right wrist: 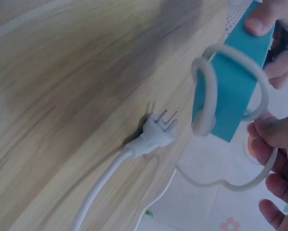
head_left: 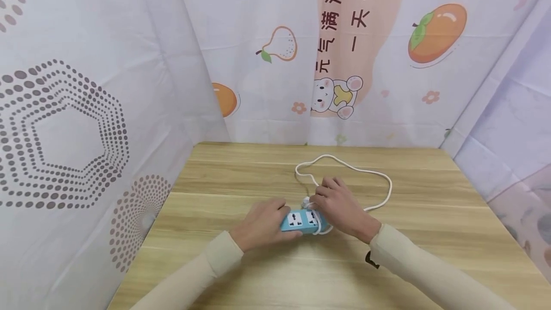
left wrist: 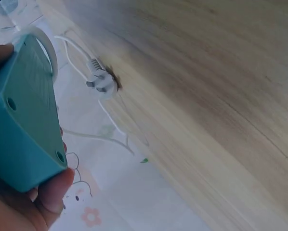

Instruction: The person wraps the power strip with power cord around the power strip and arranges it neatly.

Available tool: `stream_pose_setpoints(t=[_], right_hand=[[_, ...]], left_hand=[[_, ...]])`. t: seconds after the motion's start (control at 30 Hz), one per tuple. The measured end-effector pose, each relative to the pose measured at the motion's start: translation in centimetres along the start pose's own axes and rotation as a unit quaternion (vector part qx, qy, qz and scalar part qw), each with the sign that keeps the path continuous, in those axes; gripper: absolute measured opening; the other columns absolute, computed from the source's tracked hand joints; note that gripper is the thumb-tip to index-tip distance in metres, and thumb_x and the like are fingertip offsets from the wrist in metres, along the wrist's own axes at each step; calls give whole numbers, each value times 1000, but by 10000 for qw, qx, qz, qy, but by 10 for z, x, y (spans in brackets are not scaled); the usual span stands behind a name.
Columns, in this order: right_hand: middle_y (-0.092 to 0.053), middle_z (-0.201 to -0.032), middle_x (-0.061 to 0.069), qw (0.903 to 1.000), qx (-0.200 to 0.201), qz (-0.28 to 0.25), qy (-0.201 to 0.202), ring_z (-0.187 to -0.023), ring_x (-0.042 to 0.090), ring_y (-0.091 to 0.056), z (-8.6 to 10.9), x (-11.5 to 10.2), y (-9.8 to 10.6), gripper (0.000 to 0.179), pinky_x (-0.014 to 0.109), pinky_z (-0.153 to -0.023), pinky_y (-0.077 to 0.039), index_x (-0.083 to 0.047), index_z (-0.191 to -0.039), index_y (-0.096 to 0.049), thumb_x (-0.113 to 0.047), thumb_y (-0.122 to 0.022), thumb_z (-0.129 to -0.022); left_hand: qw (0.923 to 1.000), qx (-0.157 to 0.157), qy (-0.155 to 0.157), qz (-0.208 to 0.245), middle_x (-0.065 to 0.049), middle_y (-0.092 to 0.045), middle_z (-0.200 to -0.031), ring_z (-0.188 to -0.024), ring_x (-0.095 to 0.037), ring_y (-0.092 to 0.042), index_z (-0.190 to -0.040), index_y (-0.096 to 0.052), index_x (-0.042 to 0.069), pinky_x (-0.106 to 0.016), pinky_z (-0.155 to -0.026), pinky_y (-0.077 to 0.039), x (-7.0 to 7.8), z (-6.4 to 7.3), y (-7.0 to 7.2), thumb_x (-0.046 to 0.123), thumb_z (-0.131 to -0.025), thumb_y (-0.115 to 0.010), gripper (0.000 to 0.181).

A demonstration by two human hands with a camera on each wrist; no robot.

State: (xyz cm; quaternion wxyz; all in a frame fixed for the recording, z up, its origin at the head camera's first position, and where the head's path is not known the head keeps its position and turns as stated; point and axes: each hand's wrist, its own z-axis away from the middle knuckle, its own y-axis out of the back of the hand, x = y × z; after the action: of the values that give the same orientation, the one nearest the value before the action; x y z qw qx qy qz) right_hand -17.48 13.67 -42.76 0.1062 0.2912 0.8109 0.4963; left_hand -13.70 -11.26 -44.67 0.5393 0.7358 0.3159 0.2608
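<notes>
One blue power strip (head_left: 303, 224), over the worktop (head_left: 232, 181), gripped by left hand (head_left: 264, 224); white cord (right wrist: 210, 91), looped round the strip, pinched by right hand (head_left: 340, 207), best wound snugly, three-pin plug (right wrist: 155, 134) kept clear.

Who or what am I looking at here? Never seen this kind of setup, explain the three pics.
No robot here: these are a person's bare hands. The wide picture comes from a camera worn on the head, looking forward and down. The other two come from cameras worn on the left and right wrists, each watching that hand's work.

The left hand grips a blue power strip; the left wrist view shows its underside. The right hand pinches the white cord, which is looped around one end of the strip. The rest of the cord trails over the wooden table, where the plug lies. Behind hangs a printed curtain.
</notes>
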Motion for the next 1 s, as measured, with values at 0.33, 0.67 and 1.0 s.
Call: stream_pose_setpoints(t=[0.33, 0.67, 1.0], right_hand=[[-69, -83, -3, 9991, 269, -253, -205, -81, 20, -45, -2, -3, 1, 9, 39, -76, -38, -11, -93, -78, -18, -81, -89], [-68, -78, -2, 9966, 700, -367, -231, -74, 19, -43, -3, -1, 0, 9, 39, -72, -39, -8, -89, -77, -16, -79, -90], [-73, -79, -1, 9935, 919, -600, -317, -73, 18, -43, -3, -1, -3, 11, 37, -71, -37, -6, -91, -79, -17, -80, -88]], left_hand=[[9972, 29, 639, -389, 0, -56, -86, -71, -10, -47, -98, -75, 7, -22, -51, -36, 2, -1, 0, 71, -89, -65, 65], [9938, 145, 930, -590, -1, -56, -84, -70, -13, -48, -97, -74, 8, -26, -50, -38, 1, -4, 4, 71, -87, -67, 65], [9883, 225, 1292, -782, -2, -56, -82, -69, -16, -50, -92, -71, 7, -27, -49, -38, 1, -5, 3, 72, -87, -65, 65]])
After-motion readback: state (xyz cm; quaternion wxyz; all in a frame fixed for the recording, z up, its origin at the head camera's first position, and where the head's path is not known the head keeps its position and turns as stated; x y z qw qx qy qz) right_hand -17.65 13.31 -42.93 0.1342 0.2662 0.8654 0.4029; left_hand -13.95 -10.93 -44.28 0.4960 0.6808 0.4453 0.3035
